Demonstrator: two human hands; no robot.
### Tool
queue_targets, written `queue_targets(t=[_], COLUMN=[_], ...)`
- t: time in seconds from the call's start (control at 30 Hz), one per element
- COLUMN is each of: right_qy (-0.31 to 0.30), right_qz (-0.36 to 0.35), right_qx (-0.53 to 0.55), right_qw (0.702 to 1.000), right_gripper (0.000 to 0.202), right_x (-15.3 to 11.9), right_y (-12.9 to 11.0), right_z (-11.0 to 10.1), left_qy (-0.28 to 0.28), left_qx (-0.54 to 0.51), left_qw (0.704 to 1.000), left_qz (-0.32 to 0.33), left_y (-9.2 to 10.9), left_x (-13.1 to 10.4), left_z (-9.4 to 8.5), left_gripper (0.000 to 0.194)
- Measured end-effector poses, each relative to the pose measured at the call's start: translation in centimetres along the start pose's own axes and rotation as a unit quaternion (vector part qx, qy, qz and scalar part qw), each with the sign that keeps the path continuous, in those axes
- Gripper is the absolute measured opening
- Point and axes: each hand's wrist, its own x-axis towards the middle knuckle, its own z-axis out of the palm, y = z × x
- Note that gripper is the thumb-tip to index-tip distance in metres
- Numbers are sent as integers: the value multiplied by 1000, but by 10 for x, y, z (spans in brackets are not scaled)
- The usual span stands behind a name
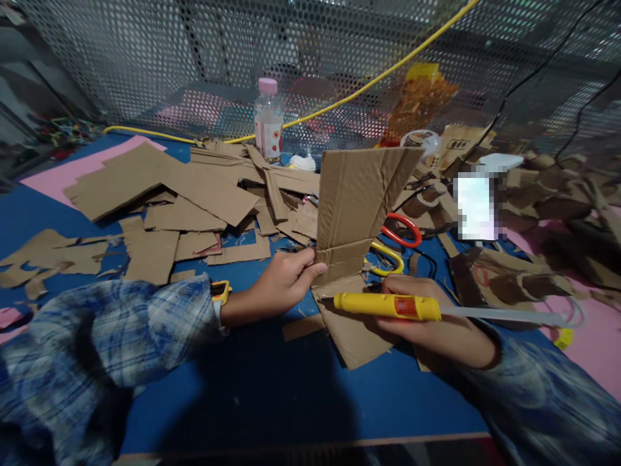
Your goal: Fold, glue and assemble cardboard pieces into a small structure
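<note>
My left hand [286, 281] pinches the left edge of an upright cardboard piece [347, 200] near its bottom, thumb in front. That piece stands on a flat cardboard base [356, 346] lying on the blue table. In my right hand [422, 310] is a yellow glue gun [383, 305], held level, its dark nozzle pointing left at the base, close to the joint with the upright piece. A translucent glue stick [504, 315] sticks out of the gun's back end. Behind the upright piece lie red-handled scissors [405, 231] and a yellow scissor handle [391, 260].
Cardboard scraps [194, 194] are heaped at the back left, some over pink paper [87, 165]. A pink-capped bottle [269, 120] stands behind them. Cardboard constructions [524, 278] fill the right side. A perforated metal screen [169, 71] and a yellow cable [378, 77] are at the back.
</note>
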Motion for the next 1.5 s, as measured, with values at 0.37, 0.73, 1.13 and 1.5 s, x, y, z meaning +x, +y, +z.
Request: queue_targets(t=[0.37,0.73,1.13,1.5], right_qy=[-4,-10,-28,-72], right_qz=[-1,-19,-47,-86], right_qx=[-7,-3,18,127], right_qw=[1000,1000,998,986], right_gripper=[33,33,28,11], right_x=[-1,-4,-3,-7], right_y=[-1,2,-2,3], right_z=[-1,-2,-9,-11], left_qy=[-2,-12,-11,-8], left_qx=[17,22,14,14], left_qw=[1000,1000,1000,1000], left_qz=[0,-13,-15,-7], left_y=[0,1,0,0], left_x=[0,0,0,0], left_z=[-1,-2,-1,-1], left_gripper=[32,32,32,32])
